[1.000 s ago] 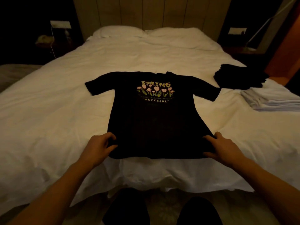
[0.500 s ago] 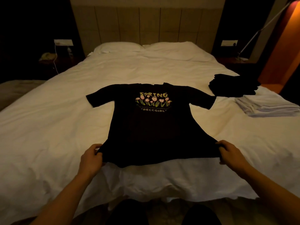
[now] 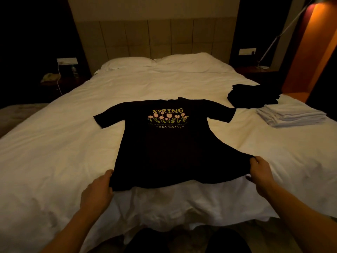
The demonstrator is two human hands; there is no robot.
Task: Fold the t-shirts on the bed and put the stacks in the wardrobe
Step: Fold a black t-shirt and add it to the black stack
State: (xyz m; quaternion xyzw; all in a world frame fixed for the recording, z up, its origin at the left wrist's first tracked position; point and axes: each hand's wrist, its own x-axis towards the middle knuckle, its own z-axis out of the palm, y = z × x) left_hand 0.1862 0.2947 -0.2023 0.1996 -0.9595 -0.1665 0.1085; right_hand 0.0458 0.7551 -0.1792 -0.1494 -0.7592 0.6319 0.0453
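Matt black cloth t-shirt (image 3: 167,152) with printed motif; wrinkled white cloth bed sheet (image 3: 54,152); padded panelled headboard (image 3: 158,39); folded white cloth stack (image 3: 291,115).

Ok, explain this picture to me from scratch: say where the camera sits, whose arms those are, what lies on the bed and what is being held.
No machine here: a person wears a wide-angle camera on the head, looking forward and down, so the two bare arms at the bottom are their own. The left hand and the right hand each pinch a bottom corner of a black t-shirt, spread print side up on a white bed; its print reads SPRING above pink flowers. Each grip is closed on the hem. To the right lie two folded stacks, a black stack and, nearer, a white stack. Two pillows lie at the headboard. No wardrobe is in view.
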